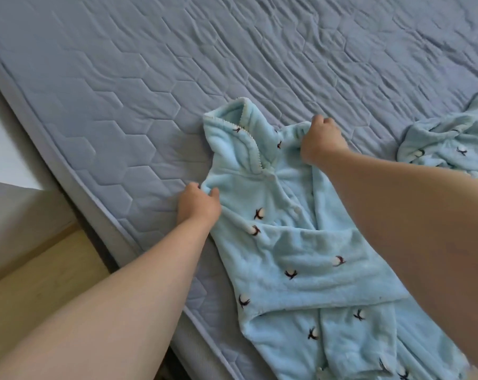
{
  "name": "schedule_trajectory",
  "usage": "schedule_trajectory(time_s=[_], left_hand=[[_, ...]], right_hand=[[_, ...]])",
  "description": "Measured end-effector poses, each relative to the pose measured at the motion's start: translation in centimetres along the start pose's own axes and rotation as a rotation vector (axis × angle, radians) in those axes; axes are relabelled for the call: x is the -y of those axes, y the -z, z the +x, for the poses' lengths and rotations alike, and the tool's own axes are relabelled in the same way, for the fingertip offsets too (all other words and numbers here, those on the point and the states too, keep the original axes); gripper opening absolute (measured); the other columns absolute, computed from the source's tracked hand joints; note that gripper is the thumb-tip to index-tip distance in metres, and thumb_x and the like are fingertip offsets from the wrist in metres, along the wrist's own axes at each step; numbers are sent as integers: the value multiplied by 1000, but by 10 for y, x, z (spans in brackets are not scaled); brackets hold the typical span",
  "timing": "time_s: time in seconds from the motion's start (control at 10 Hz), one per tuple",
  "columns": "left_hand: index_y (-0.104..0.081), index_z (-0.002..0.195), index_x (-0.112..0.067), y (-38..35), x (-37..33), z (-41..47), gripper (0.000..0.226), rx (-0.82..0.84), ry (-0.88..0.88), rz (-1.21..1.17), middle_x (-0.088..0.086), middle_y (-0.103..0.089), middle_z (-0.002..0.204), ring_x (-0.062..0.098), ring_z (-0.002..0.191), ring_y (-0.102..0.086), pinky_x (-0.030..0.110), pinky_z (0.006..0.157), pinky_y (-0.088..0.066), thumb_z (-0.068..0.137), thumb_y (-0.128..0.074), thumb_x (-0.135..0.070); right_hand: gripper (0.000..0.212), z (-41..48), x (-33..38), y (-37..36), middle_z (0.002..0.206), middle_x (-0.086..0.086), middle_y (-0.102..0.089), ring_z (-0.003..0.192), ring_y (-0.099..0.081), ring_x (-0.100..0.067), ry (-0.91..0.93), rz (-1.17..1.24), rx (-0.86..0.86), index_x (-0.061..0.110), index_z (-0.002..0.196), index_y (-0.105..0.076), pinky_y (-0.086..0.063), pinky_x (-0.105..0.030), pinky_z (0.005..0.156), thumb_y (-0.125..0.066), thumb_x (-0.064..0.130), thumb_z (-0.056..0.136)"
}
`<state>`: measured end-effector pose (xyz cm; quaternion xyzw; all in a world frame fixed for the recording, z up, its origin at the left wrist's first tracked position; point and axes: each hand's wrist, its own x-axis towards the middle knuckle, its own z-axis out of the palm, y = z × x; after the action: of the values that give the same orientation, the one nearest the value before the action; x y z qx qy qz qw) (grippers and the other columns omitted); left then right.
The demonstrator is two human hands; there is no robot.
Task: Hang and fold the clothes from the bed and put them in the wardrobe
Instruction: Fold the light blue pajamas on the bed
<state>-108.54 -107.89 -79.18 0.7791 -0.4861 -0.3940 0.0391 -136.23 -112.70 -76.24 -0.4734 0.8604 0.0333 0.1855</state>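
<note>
Left hand (198, 205) is the nearer of the two. Its fingers are curled on the left shoulder of the light blue pyjama top (287, 250), pinching the fleece close to the side edge of the bed (109, 105). I see this top lying flat, buttons up, with its hem toward the camera and its collar away. One sleeve is folded across the chest, so I judge the folding is about in the middle. A little farther, the right hand (321, 139) grips the other shoulder, the fist closed around a bunch of fabric. I think both shoulders are held at once so that the upper half can be pulled tight, or brought down over the lower half, without the folded sleeve slipping out. Soft fleece like this will probably slide and open easily, so an equal pull on both sides seems needed. Farther to the right, well apart from the top, a second garment (449, 144) of the same print lies crumpled, not yet folded. No wardrobe is visible.
</note>
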Motion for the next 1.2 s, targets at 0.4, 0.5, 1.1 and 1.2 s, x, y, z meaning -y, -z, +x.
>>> schedule_trajectory(time_s=[0.4,0.5,1.1,1.2], left_hand=[[-65,88,-16,-17,28,22,3,-108,-25,-158,-3,-62,73,24,69,-62,29,60,-45,90,-66,-19],[-64,83,-18,-15,28,25,10,-84,38,-231,6,-68,81,23,52,-66,26,44,-50,93,-64,-16],[-54,84,-30,-29,-12,-158,3,67,-455,-179,-12,-59,69,9,64,-55,32,57,-43,83,-51,-28],[-56,89,-19,-55,-10,-207,16,63,-659,-81,-10,-54,73,16,66,-50,37,60,-47,82,-49,-31]], right_hand=[[31,74,-12,4,121,-21,-62,112,-60,-38,-14,-120,-9,-1,116,-60,-46,-35,81,-57,-5,86],[37,73,-10,6,125,-20,-61,112,-61,-36,37,-148,-20,-1,124,-60,-51,-37,87,-58,-5,86],[34,-9,-80,85,117,-8,-71,113,-65,-27,-77,522,38,14,109,-77,-54,-36,96,-48,4,95],[44,-30,-122,90,83,3,-67,91,-67,-23,-142,577,-17,21,73,-72,-59,-30,76,-40,-5,88]])
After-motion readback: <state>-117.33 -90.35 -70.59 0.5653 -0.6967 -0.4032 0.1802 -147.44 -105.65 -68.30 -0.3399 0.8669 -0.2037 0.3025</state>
